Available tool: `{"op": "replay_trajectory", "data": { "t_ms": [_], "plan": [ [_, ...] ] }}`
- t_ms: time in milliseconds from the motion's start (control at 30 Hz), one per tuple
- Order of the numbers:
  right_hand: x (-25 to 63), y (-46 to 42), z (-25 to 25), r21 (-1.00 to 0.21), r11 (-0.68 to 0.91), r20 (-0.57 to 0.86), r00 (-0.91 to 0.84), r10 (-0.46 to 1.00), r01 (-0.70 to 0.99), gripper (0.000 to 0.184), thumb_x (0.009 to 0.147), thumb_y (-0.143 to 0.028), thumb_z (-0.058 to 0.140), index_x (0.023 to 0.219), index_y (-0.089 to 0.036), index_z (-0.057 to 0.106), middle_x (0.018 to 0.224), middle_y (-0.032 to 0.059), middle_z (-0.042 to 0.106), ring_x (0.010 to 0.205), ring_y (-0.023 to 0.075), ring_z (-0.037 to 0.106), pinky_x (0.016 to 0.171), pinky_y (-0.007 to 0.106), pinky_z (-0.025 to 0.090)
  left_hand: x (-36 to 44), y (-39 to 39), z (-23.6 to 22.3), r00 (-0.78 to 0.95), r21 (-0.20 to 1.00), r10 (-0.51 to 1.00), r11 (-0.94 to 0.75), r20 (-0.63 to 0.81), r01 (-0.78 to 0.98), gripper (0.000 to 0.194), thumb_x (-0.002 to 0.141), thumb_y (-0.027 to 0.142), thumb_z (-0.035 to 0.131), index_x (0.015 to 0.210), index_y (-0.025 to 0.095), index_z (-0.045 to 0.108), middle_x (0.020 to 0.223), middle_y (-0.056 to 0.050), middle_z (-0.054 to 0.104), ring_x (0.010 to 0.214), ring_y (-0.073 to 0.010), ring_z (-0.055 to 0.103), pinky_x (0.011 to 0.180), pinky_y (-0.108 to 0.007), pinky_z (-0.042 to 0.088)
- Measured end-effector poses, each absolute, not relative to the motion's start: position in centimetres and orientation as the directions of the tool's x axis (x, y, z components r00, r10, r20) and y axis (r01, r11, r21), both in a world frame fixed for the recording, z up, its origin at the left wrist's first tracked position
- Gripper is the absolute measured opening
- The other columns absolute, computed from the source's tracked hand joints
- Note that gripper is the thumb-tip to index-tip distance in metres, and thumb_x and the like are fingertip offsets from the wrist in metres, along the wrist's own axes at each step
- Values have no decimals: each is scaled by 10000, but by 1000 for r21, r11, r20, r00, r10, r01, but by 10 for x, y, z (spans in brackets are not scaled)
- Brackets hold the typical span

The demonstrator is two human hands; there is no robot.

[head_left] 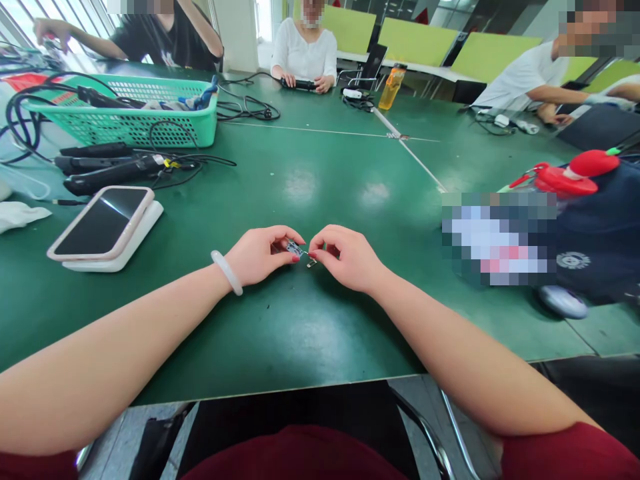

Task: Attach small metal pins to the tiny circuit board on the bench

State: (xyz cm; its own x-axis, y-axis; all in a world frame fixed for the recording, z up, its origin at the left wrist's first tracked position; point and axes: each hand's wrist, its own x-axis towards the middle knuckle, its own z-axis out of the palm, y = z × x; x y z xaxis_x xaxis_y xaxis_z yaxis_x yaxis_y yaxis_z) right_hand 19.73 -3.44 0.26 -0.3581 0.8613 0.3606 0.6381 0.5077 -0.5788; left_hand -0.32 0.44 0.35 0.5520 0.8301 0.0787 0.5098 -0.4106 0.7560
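Note:
Over the green table (300, 333), my two hands are close together, fingertips nearly touching. My left hand (265, 253), with a pale bangle (227, 272) on its wrist, pinches a small blue-and-silver patterned piece (294, 249) between thumb and fingers. A thin, shiny metal end sticks out from it toward the right. My right hand (345, 257) is closed in a pinch at that metal end. Just below the right fingertips shows a small metal bit (311, 264); whether it is joined to the rest I cannot tell. The piece's exact kind is too small to make out.
To the left lie a phone (103, 223) on a white box, black corded handles (115, 170) and a green basket (135, 127). On the right are a mouse (563, 301), a dark bag (595, 233) and a red-lidded item (565, 180). A yellow bottle (393, 87) and several people are beyond.

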Motion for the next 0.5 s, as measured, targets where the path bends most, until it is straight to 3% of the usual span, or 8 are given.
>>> {"op": "replay_trajectory", "data": {
  "t_ms": [500],
  "plan": [
    [185,-39,-3,-562,564,435,-364,824,605,67,816,-170,591,784,-197,643,874,0,586,672,92,487,661,229,400,-2,0,4,606,818,788,-418,109,395,238,721,302,673,907,173,596,726,14,618,672,-132,573,674,-273,475]
  ]
}}
